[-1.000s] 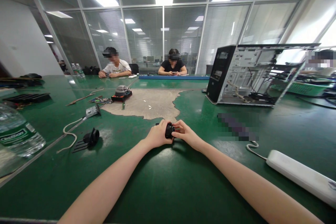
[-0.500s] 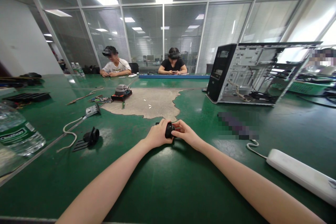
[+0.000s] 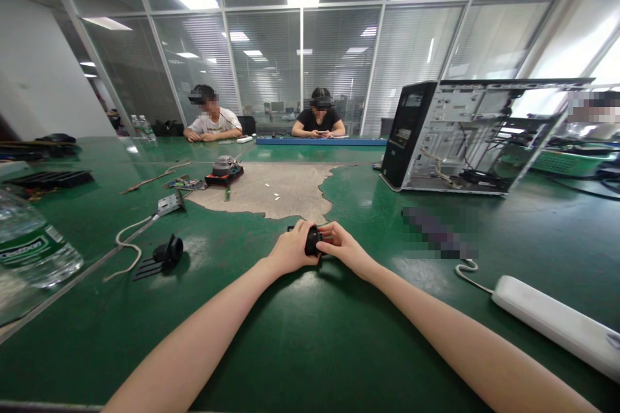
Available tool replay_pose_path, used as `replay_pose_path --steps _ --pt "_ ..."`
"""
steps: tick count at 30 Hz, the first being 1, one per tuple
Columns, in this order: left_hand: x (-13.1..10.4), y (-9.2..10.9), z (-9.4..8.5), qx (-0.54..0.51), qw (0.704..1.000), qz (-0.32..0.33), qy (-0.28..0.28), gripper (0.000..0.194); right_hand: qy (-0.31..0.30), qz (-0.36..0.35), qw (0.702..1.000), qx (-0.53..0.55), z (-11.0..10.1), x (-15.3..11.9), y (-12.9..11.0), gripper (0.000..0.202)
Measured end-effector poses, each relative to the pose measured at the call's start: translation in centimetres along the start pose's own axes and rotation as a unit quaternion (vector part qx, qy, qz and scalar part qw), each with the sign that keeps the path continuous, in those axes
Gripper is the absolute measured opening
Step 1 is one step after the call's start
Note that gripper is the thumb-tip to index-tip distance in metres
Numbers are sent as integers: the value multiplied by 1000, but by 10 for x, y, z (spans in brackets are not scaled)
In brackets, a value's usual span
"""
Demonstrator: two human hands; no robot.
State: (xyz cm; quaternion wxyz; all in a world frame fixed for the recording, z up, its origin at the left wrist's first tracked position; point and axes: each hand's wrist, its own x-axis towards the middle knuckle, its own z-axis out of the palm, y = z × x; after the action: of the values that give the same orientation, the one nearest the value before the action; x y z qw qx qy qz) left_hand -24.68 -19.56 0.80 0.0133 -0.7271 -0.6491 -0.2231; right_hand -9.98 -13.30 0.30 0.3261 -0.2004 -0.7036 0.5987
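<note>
Gripping the black part [image 3: 312,241] at 12 o'clock over the green table [image 3: 290,348], left hand [image 3: 293,248] fingers curl; slightly parted right hand [image 3: 341,246] fingertips pinch its 3-o'clock-facing end. Long axis: roughly 9-to-3.

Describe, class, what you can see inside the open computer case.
Inside the open computer case are pale cables, silvery metal walls and a dark part near the bottom. The black front panel hides whatever sits directly behind it.
</note>
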Motion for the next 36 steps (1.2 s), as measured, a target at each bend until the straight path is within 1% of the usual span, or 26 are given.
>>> replay_pose_path --steps 3,6,11,19,27,33,36 --pt "0 0 0 9 1000 4 2 62 2 4 1000 -10 0 1 1 34" --pt "0 -1 1 17 1000 4 6 62 -7 6 1000 -10 -1 1 2 32" --pt "0 -1 1 19 1000 -1 2 63 4 4 1000 -4 -1 1 4 30" --pt "0 1 -2 7 1000 -9 -12 62 -6 -11 1000 -4 0 -1 -3 30" --pt "0 1 -2 10 1000 -3 -5 59 -8 -13 1000 5 2 -1 -4 29" --pt "1 1 -1 12 1000 -12 -7 60 0 14 1000 20 1 -2 -6 41" --pt "1 1 -1 7 1000 -12 -8 61 -6 9 1000 5 0 -2 -6 34"
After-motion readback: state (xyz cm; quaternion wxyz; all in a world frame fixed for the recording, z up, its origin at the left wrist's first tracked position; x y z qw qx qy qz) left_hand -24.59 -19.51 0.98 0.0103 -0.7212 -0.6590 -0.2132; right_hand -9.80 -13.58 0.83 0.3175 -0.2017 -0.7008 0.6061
